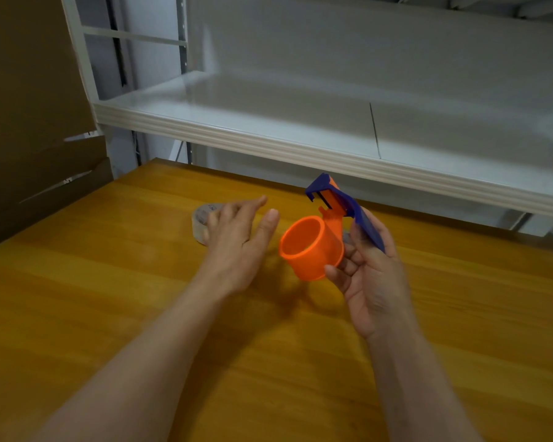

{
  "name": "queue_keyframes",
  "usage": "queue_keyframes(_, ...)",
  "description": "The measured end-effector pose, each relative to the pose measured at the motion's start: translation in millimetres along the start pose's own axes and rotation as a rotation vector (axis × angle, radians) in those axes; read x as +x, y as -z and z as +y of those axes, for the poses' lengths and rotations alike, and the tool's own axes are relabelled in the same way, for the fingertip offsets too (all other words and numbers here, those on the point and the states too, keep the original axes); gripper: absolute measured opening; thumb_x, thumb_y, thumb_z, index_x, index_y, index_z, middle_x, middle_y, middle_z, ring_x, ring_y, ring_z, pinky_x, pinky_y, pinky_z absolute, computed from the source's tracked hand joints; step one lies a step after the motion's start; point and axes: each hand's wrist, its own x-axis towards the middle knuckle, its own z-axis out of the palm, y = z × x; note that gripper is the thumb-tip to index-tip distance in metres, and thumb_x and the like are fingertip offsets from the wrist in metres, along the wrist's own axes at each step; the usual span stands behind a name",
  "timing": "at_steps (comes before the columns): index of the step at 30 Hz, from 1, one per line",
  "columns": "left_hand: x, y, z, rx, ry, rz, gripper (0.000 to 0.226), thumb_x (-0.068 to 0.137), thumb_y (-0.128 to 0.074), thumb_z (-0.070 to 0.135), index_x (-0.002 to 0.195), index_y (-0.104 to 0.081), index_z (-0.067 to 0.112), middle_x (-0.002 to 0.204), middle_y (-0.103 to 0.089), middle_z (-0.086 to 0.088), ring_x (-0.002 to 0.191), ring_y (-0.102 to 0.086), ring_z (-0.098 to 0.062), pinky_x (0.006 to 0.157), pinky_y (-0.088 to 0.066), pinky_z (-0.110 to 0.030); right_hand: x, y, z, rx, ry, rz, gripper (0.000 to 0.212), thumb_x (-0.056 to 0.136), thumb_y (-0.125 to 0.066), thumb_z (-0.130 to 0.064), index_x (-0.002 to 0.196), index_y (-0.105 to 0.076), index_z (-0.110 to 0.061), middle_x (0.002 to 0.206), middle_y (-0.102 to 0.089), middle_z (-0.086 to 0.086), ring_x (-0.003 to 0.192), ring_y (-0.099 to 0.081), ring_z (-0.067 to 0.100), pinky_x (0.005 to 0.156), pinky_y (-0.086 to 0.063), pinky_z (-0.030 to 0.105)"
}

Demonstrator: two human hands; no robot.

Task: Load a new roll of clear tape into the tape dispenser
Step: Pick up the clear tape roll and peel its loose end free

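Note:
An orange and blue tape dispenser (316, 247) is held above the wooden table, its hollow orange drum facing left and its blue cutter end pointing up and back. My right hand (371, 275) grips it from the right, fingers curled round the drum and blue handle. A roll of clear tape (201, 222) lies on the table at the back, partly hidden behind my left hand (237, 240). That hand reaches over the roll with fingers spread; I cannot tell whether it touches the roll.
The wooden table (109, 314) fills the foreground. A white metal shelf (300, 145) juts out above the table's far edge, close behind the dispenser. Brown cardboard (29, 122) stands at the left.

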Motion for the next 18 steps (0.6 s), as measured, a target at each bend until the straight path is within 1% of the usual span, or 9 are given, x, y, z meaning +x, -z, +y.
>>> queue_keyframes(2,-10,-5,8,-0.25,0.037,-0.159,0.087,0.076,-0.031,0.089,0.151,-0.03,0.045,0.157,-0.034,0.007,0.149,-0.021,-0.024,0.121,-0.017,-0.06,0,0,0,0.011,0.01,-0.006,0.049,0.074,-0.069,-0.025,0.123,-0.066,-0.032,0.124,-0.069,0.02,0.063,-0.074,0.017,0.042,-0.056,0.025)
queue_keyframes(4,-19,-10,14,-0.389,0.052,-0.293,0.107,0.06,-0.049,0.095,0.152,-0.022,0.047,0.153,-0.036,0.01,0.145,-0.032,-0.022,0.117,-0.031,-0.058,0,1,1,0.024,0.018,-0.013,0.052,0.074,-0.069,-0.026,0.125,-0.064,-0.031,0.123,-0.07,0.021,0.068,-0.076,0.02,0.044,-0.057,0.025)
queue_keyframes(6,-27,-14,20,-0.433,0.042,-0.373,0.12,0.051,-0.065,0.09,0.153,-0.018,0.045,0.152,-0.036,0.009,0.139,-0.04,-0.019,0.113,-0.042,-0.049,1,1,4,0.029,0.01,-0.034,0.056,0.076,-0.068,-0.029,0.131,-0.06,-0.029,0.121,-0.073,0.02,0.081,-0.078,0.026,0.05,-0.06,0.028)
queue_keyframes(7,-28,-14,21,-0.448,0.046,-0.378,0.123,0.051,-0.072,0.084,0.153,-0.018,0.043,0.15,-0.038,0.01,0.136,-0.044,-0.017,0.111,-0.045,-0.045,1,1,5,0.026,-0.001,-0.047,0.057,0.078,-0.067,-0.031,0.134,-0.058,-0.029,0.12,-0.074,0.019,0.088,-0.078,0.03,0.054,-0.061,0.029)
queue_keyframes(8,-28,-14,23,-0.469,0.061,-0.362,0.121,0.053,-0.076,0.076,0.154,-0.02,0.04,0.146,-0.041,0.012,0.132,-0.048,-0.015,0.109,-0.047,-0.043,2,0,6,0.024,-0.011,-0.06,0.057,0.08,-0.067,-0.032,0.136,-0.057,-0.028,0.119,-0.074,0.019,0.09,-0.077,0.03,0.055,-0.062,0.029)
queue_keyframes(10,-26,-12,22,-0.52,0.109,-0.307,0.112,0.057,-0.082,0.062,0.151,-0.028,0.032,0.138,-0.049,0.014,0.124,-0.055,-0.012,0.105,-0.052,-0.042,2,0,7,0.004,-0.027,-0.073,0.057,0.082,-0.068,-0.034,0.137,-0.056,-0.025,0.117,-0.074,0.02,0.081,-0.077,0.025,0.051,-0.06,0.027)
queue_keyframes(12,-23,-10,19,-0.548,0.15,-0.279,0.097,0.06,-0.084,0.05,0.144,-0.039,0.028,0.131,-0.056,0.011,0.119,-0.059,-0.012,0.101,-0.054,-0.042,3,1,9,-0.081,-0.033,-0.072,0.053,0.084,-0.069,-0.039,0.133,-0.059,-0.024,0.113,-0.075,0.019,0.075,-0.076,0.022,0.05,-0.058,0.026)
queue_keyframes(15,-21,-8,15,-0.506,0.179,-0.258,0.087,0.06,-0.084,0.046,0.137,-0.046,0.028,0.126,-0.06,0.008,0.116,-0.061,-0.016,0.097,-0.056,-0.042,7,2,15,-0.294,-0.001,-0.024,0.041,0.088,-0.071,-0.042,0.126,-0.064,-0.031,0.115,-0.076,0.01,0.087,-0.076,0.023,0.06,-0.058,0.028)
queue_keyframes(18,-18,-5,11,-0.369,0.184,-0.209,0.084,0.061,-0.085,0.045,0.133,-0.046,0.03,0.126,-0.059,0.008,0.115,-0.06,-0.016,0.098,-0.055,-0.045,13,7,21,-0.523,0.12,0.057,0.032,0.087,-0.076,-0.036,0.116,-0.064,-0.042,0.114,-0.073,-0.002,0.096,-0.073,0.017,0.068,-0.058,0.026)
